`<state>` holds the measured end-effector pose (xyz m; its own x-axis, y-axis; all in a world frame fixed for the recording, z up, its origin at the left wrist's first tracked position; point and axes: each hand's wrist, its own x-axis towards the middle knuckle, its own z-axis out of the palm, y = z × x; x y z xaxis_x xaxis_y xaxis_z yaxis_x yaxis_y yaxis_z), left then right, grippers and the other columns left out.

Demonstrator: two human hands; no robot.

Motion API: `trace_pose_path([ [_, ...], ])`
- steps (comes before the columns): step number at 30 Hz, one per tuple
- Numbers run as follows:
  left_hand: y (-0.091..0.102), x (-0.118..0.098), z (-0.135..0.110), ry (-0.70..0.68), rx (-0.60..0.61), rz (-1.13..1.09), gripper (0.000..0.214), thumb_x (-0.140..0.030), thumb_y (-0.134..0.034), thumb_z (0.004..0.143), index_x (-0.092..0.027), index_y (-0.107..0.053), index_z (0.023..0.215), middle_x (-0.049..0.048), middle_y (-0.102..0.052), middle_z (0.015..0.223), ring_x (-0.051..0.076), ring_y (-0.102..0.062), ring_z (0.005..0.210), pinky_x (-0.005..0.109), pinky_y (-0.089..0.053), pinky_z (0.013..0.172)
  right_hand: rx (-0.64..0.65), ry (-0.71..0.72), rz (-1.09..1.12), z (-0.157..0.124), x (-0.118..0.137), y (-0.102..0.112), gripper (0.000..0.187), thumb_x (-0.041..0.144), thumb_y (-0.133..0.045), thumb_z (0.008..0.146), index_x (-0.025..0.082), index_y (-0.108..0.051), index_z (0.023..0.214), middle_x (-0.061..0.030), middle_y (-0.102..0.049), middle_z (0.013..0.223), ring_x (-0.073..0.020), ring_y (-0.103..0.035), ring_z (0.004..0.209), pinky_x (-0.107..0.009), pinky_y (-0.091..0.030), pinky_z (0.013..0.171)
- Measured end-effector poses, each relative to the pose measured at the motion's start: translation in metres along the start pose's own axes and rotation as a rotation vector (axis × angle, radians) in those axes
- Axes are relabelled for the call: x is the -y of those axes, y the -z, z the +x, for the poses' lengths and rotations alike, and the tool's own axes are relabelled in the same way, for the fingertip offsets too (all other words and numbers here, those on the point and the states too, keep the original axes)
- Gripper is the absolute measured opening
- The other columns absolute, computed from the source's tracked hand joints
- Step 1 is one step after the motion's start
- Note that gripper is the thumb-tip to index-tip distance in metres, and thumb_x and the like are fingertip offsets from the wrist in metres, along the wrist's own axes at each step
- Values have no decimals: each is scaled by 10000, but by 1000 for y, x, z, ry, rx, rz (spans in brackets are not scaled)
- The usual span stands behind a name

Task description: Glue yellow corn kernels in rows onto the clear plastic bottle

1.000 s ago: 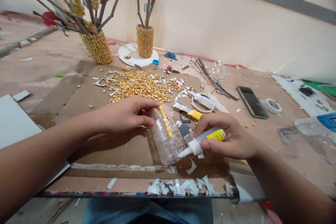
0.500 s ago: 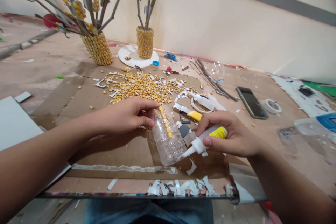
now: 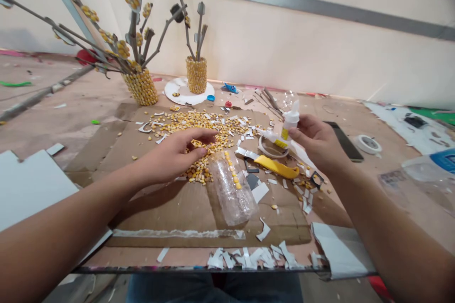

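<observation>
A clear plastic bottle piece lies on the cardboard, with a row of yellow corn kernels stuck along it. Just left of its upper end is my left hand, thumb and fingers apart over the edge of the loose corn pile. Nothing shows between those fingers. My right hand grips a small white glue bottle with a yellow label, nozzle pointing up. Below it lie a second glue bottle, a white tape ring and a yellow utility knife.
Two corn-covered pots with branches stand at the back, the smaller pot on a white disc. A phone, a tape roll and a large plastic bottle lie right. Paper scraps line the front edge.
My right hand has moved up and away from the plastic piece, turning the glue bottle upright. My left hand has let go of the piece and shifted slightly left. The view has tilted up.
</observation>
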<state>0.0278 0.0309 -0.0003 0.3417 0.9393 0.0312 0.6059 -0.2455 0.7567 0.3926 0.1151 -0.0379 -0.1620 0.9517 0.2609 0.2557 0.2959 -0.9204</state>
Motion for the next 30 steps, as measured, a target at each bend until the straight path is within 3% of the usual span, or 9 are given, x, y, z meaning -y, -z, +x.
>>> trace_pose_path([
  [4,1,-8,1,25,-7,16,378,-401,-595,986,-189,-762,1251,100,-819,1208,269,-750,1104,429,-616,964,-214,-8,-105,9,-3,12,351,516,-854,832,271,-734,1052,-59,-776,1022,-264,-745,997,-438,-616,956],
  [9,-1,-10,-1,28,1,3,400,-426,-596,991,-181,-743,1270,113,-816,1217,257,-742,1060,419,-616,940,-298,-181,-335,25,-11,22,241,375,-833,807,227,-699,942,-124,-792,998,-291,-754,938,-425,-614,846],
  [12,0,-5,1,43,-42,18,350,-372,-577,974,-178,-767,1195,105,-829,1157,246,-739,1001,425,-607,948,-297,-242,-430,35,-20,23,229,339,-843,751,214,-673,841,-123,-774,884,-280,-726,837,-401,-571,752],
  [19,2,3,7,83,-102,56,324,-323,-580,934,-157,-792,1113,88,-842,1049,223,-725,885,365,-601,876,-222,-293,-556,43,-24,24,257,325,-823,711,183,-652,840,-76,-749,837,-210,-665,736,-332,-475,670],
  [25,2,1,5,59,-99,47,332,-301,-558,923,-151,-791,1107,94,-835,1042,235,-734,920,375,-599,884,-193,-276,-659,31,-16,29,177,277,-772,706,195,-655,810,-45,-713,781,-207,-618,725,-324,-412,653],
  [30,2,-2,4,42,-69,57,316,-312,-565,927,-162,-791,1090,89,-844,1049,233,-736,913,390,-603,909,-145,-287,-651,18,-19,31,262,358,-840,667,204,-653,766,-42,-700,741,-209,-603,688,-331,-411,627],
])
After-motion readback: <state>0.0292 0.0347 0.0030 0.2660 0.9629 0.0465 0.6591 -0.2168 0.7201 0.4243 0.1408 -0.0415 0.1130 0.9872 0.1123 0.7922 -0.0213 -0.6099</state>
